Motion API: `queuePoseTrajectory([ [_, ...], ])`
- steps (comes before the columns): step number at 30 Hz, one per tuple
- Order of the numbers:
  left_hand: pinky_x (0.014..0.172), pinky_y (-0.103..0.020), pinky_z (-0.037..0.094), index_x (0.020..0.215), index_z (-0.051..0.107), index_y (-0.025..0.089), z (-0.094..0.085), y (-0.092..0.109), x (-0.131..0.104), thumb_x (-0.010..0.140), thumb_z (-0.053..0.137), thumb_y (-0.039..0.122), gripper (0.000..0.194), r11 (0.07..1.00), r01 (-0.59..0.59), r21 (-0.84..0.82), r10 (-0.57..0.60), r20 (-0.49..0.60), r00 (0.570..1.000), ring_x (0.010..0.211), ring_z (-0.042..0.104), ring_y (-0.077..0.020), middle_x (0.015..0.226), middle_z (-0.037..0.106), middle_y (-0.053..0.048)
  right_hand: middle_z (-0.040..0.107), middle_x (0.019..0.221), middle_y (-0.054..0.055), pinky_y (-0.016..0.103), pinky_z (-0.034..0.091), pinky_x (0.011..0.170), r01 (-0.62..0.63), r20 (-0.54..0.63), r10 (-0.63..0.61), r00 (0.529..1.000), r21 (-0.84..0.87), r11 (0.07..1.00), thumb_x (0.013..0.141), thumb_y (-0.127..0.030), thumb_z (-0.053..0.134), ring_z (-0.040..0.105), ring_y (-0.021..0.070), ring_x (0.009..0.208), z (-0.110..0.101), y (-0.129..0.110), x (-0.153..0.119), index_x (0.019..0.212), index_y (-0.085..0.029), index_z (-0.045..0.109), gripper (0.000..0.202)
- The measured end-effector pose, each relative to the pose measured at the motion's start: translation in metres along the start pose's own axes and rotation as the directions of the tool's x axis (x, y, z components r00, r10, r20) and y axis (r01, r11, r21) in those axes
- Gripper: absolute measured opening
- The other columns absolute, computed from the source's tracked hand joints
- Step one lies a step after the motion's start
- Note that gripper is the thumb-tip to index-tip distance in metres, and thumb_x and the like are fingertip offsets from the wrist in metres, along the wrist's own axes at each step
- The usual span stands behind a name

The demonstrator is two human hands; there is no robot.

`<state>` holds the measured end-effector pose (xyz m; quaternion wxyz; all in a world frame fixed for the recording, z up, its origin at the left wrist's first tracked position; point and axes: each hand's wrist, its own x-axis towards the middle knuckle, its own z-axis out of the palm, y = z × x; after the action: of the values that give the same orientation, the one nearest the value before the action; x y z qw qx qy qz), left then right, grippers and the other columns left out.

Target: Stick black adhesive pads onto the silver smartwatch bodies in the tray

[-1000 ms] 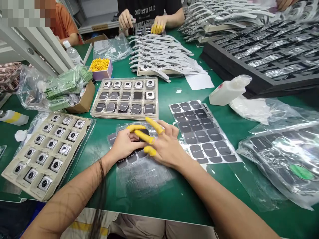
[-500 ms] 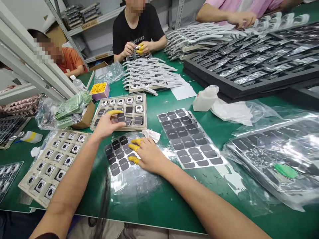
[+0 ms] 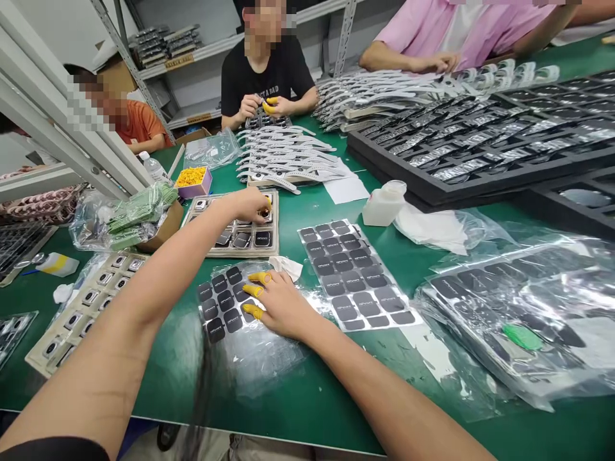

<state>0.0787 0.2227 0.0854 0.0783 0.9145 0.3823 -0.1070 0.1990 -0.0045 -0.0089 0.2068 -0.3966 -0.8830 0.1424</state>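
My left hand reaches over the far beige tray, its fingers closed around a watch case in the right column. The forearm covers part of this tray. In the front row lie watch cases with dark faces, such as one black square at the right end. My right hand, with yellow finger cots on several fingers, lies flat on a sheet of black square stickers on clear film. Its fingers are spread and hold nothing.
A second sticker sheet lies to the right, near a white bottle. A nearer tray of watch cases stands at left, partly behind my arm. Plastic-wrapped sheets and black foam trays fill the right. Co-workers sit opposite.
My left hand has moved away and to the right, from the tray's front row to its right column. The dark-faced watch case it held is no longer in it. My right hand stays put.
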Motion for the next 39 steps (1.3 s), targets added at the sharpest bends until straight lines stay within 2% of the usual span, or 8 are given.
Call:
queuePoseTrajectory([
  [5, 0.088, -0.036, 0.043, 0.088, 0.071, 0.012, 0.015, 0.018, -0.035, 0.091, 0.05, 0.03, 0.028, 0.998, 0.054, -0.02, -0.057, -0.237, 0.97, 0.09, 0.064, -0.0255, 0.09, 0.071, -0.014, 0.067, 0.12, 0.012, 0.047, 0.049, 0.094, 0.054, -0.195, -0.025, 0.98, 0.142, 0.988, 0.098, -0.035, 0.052, 0.059, 0.0264, 0.107, -0.003, 0.001, 0.0, 0.118, -0.019, 0.068, 0.031],
  [8, 0.091, -0.033, 0.045, 0.107, 0.066, 0.016, 0.046, 0.044, -0.09, 0.101, 0.035, 0.037, 0.038, 0.889, 0.016, -0.458, -0.289, -0.532, 0.796, 0.095, 0.063, -0.0205, 0.101, 0.07, -0.009, 0.07, 0.106, 0.011, 0.045, 0.051, 0.093, 0.019, -0.539, 0.146, 0.83, 0.288, 0.957, 0.099, -0.029, 0.048, 0.062, 0.0231, 0.101, -0.011, 0.003, 0.001, 0.114, -0.021, 0.069, 0.027],
  [11, 0.084, -0.03, 0.05, 0.107, 0.063, 0.017, 0.086, 0.074, -0.139, 0.101, 0.038, 0.046, 0.039, 0.627, -0.055, -0.777, -0.463, -0.428, 0.776, 0.091, 0.064, -0.0184, 0.098, 0.069, -0.007, 0.068, 0.103, 0.01, 0.042, 0.056, 0.083, -0.04, -0.608, 0.352, 0.712, 0.465, 0.884, 0.094, -0.035, 0.055, 0.063, 0.0217, 0.091, -0.014, 0.004, 0.002, 0.118, -0.022, 0.066, 0.03],
  [15, 0.07, -0.03, 0.054, 0.104, 0.063, 0.018, 0.127, 0.101, -0.162, 0.096, 0.048, 0.054, 0.039, 0.343, -0.041, -0.939, -0.523, -0.227, 0.821, 0.073, 0.065, -0.0172, 0.088, 0.069, -0.005, 0.07, 0.094, 0.007, 0.033, 0.058, 0.066, -0.177, -0.254, 0.492, 0.832, 0.72, 0.671, 0.082, -0.046, 0.07, 0.065, 0.0171, 0.073, 0.0, 0.003, 0.005, 0.123, -0.018, 0.063, 0.05],
  [20, 0.076, -0.032, 0.057, 0.113, 0.062, 0.018, 0.14, 0.107, -0.16, 0.074, 0.079, 0.051, 0.054, 0.085, -0.12, -0.989, -0.406, -0.144, 0.902, 0.077, 0.07, -0.019, 0.082, 0.07, -0.004, 0.074, 0.079, 0.004, 0.034, 0.06, 0.065, -0.253, -0.16, 0.634, 0.756, 0.823, 0.509, 0.082, -0.044, 0.071, 0.068, 0.018, 0.065, 0.014, 0.003, 0.002, 0.109, -0.023, 0.073, 0.034],
  [27, 0.072, -0.031, 0.058, 0.125, 0.064, 0.019, 0.139, 0.106, -0.168, 0.065, 0.087, 0.03, 0.065, 0.165, -0.026, -0.986, -0.484, -0.104, 0.869, 0.074, 0.072, -0.0208, 0.077, 0.074, -0.003, 0.075, 0.098, 0.005, 0.043, 0.057, 0.09, -0.113, -0.425, 0.498, 0.756, 0.665, 0.738, 0.085, -0.028, 0.068, 0.067, 0.0246, 0.105, 0.008, -0.005, -0.002, 0.093, -0.03, 0.079, 0.014],
  [32, 0.074, -0.029, 0.059, 0.125, 0.062, 0.018, 0.135, 0.107, -0.167, 0.069, 0.084, 0.025, 0.061, -0.005, -0.074, -0.997, -0.436, -0.065, 0.898, 0.078, 0.074, -0.0194, 0.088, 0.076, -0.005, 0.068, 0.101, 0.006, 0.046, 0.053, 0.09, -0.043, -0.474, 0.363, 0.802, 0.56, 0.827, 0.083, -0.027, 0.07, 0.061, 0.0242, 0.107, -0.006, -0.004, -0.003, 0.084, -0.032, 0.079, 0.01],
  [39, 0.082, -0.029, 0.058, 0.115, 0.06, 0.018, 0.136, 0.1, -0.16, 0.064, 0.088, 0.02, 0.058, -0.145, -0.157, -0.977, -0.473, -0.071, 0.878, 0.089, 0.071, -0.0169, 0.099, 0.073, -0.006, 0.069, 0.082, 0.003, 0.034, 0.048, 0.064, -0.344, -0.053, 0.393, 0.918, 0.387, 0.855, 0.081, -0.04, 0.072, 0.062, 0.0209, 0.076, -0.031, 0.022, -0.012, 0.095, -0.027, 0.076, 0.02],
])
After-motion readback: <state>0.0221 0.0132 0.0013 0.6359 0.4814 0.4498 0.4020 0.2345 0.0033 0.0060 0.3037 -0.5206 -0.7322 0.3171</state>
